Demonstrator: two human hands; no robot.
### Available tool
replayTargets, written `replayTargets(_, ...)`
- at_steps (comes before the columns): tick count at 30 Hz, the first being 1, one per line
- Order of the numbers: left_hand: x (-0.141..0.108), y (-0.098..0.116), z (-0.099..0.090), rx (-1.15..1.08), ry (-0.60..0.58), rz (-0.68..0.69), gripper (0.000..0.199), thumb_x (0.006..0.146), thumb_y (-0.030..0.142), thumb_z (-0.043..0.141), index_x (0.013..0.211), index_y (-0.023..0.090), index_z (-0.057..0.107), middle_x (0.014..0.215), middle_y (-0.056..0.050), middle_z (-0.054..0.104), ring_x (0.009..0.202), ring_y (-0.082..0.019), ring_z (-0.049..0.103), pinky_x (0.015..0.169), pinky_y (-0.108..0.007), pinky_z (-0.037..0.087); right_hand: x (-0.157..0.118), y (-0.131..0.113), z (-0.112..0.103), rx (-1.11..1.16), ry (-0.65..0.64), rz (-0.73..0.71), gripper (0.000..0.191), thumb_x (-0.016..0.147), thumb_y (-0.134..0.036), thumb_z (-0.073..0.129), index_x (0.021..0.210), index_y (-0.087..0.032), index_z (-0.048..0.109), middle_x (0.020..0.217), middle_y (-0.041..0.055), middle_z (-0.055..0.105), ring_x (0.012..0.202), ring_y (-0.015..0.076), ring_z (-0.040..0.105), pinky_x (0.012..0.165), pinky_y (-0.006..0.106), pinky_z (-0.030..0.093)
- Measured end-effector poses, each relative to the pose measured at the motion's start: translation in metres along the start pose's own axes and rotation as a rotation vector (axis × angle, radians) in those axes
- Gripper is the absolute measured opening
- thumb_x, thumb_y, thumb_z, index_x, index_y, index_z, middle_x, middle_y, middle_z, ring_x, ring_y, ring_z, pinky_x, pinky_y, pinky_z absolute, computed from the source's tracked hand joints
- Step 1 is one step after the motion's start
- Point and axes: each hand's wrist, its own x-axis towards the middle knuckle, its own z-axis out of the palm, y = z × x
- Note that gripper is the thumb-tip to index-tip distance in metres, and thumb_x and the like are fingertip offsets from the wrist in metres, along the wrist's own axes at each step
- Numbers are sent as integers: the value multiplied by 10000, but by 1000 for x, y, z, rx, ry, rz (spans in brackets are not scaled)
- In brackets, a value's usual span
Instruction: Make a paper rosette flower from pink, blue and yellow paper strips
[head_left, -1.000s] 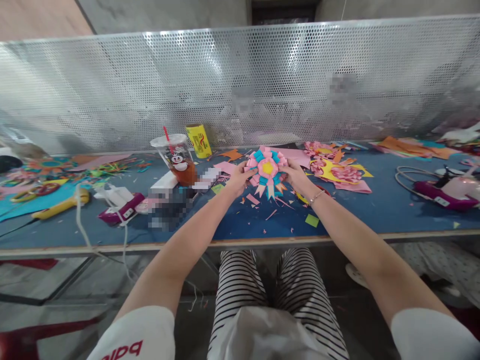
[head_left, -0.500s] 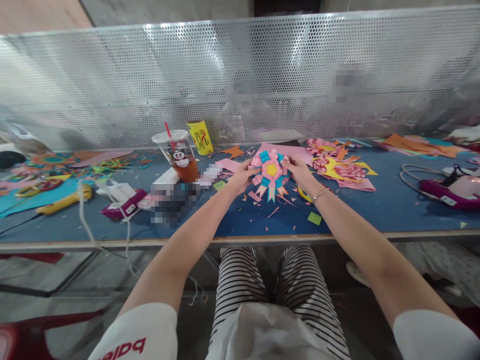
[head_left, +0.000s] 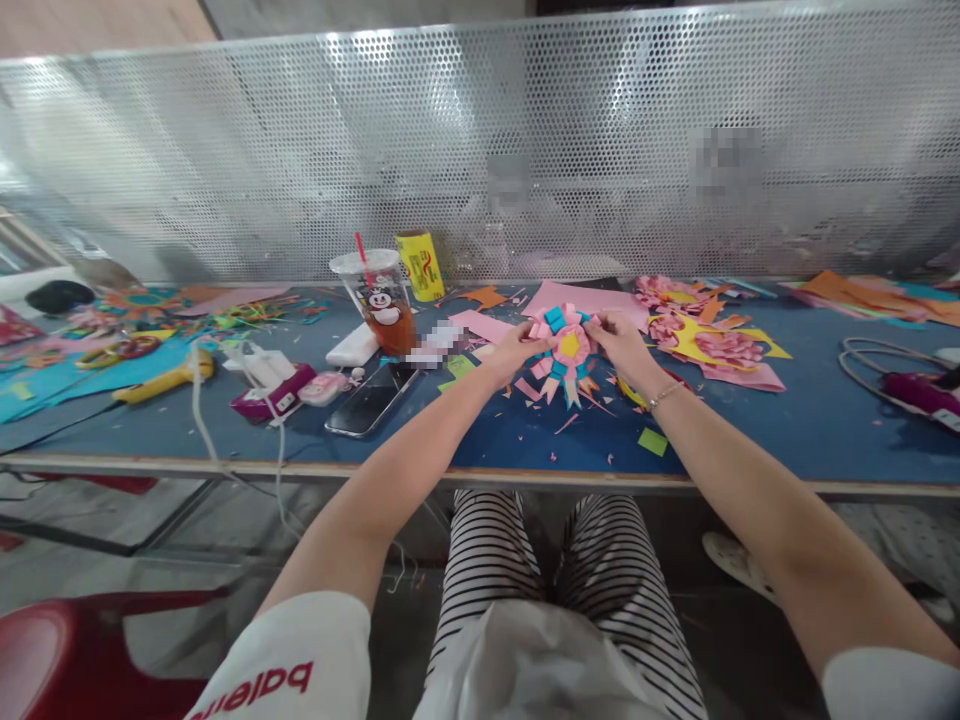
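A paper rosette [head_left: 571, 346] with pink and blue loops, a yellow centre and short ribbon tails is held up over the blue table [head_left: 495, 440]. My left hand [head_left: 519, 352] pinches its left side. On its upper right edge, the fingers of my right hand [head_left: 616, 338] are closed. Pink and orange paper scraps lie beneath it. Just right of my right wrist is a curved yellow thing [head_left: 630, 391], partly hidden by the arm. A green paper square [head_left: 652, 441] lies nearer the table edge.
Left of my arm are a phone [head_left: 371, 400], a drink cup [head_left: 382, 305], a purple power strip [head_left: 274, 393] with cables and a yellow glue gun [head_left: 166, 378]. Pink paper flowers [head_left: 712, 345] lie to the right. A perforated metal screen [head_left: 585, 130] stands behind the table.
The view has turned slightly left, so everything sits further right in the picture. The rosette is tilted a little differently; both hands still hold it.
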Motion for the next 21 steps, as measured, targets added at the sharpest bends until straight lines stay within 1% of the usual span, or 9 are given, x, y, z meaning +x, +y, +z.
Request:
replayTargets(2, 2, -2, 0, 36, -18, 52, 491, 517, 279, 841, 933, 134, 625, 877, -54, 666, 803, -167, 617, 821, -333, 479, 0, 1, 0, -21, 22, -23, 329, 709, -510, 630, 786, -193, 593, 655, -16, 553, 643, 127, 505, 602, 251, 428)
replayTargets(5, 6, -6, -2, 73, -27, 75, 456, 557, 278, 820, 946, 136, 629, 896, -57, 664, 831, -186, 616, 832, -352, 475, 1, 5, -1, -42, 38, -9, 363, 713, -533, 624, 805, -181, 623, 623, -11, 567, 596, 127, 514, 571, 254, 422)
replayTargets(7, 8, -9, -3, 52, -5, 59, 441, 564, 257, 811, 953, 145, 633, 883, -46, 663, 850, -193, 616, 837, -347, 472, 2, 8, -2, -46, 57, 8, 371, 705, -525, 638, 813, -171, 636, 621, -5, 584, 565, 122, 516, 555, 257, 417)
replayTargets(12, 10, -10, -3, -57, 64, -27, 458, 518, 150, 809, 943, 161, 639, 867, -38, 669, 909, -214, 616, 860, -343, 463, 3, 9, -4, -66, 62, 12, 364, 707, -508, 641, 824, -163, 646, 621, 0, 600, 554, 119, 523, 562, 264, 429)
replayTargets(14, 9, -10, -3, -79, 77, -61, 474, 515, 143, 809, 955, 174, 637, 884, -43, 673, 926, -226, 615, 853, -350, 463, 2, 7, -5, -95, 64, 0, 364, 714, -504, 634, 832, -160, 645, 653, 8, 614, 581, 124, 537, 586, 271, 442)
replayTargets(17, 9, -9, -4, -84, 87, -100, 496, 513, 150, 810, 973, 191, 631, 901, -51, 676, 938, -236, 614, 835, -358, 467, 2, 6, -5, -121, 79, -23, 340, 726, -472, 625, 862, -161, 642, 777, 36, 652, 683, 142, 580, 662, 291, 465)
replayTargets(21, 10, -10, -6, -87, 84, -99, 500, 501, 149, 806, 965, 186, 623, 872, -46, 673, 887, -219, 620, 795, -343, 475, 5, 8, -5, -94, 99, -25, 312, 727, -423, 626, 912, -173, 636, 885, 57, 668, 790, 164, 608, 732, 313, 479)
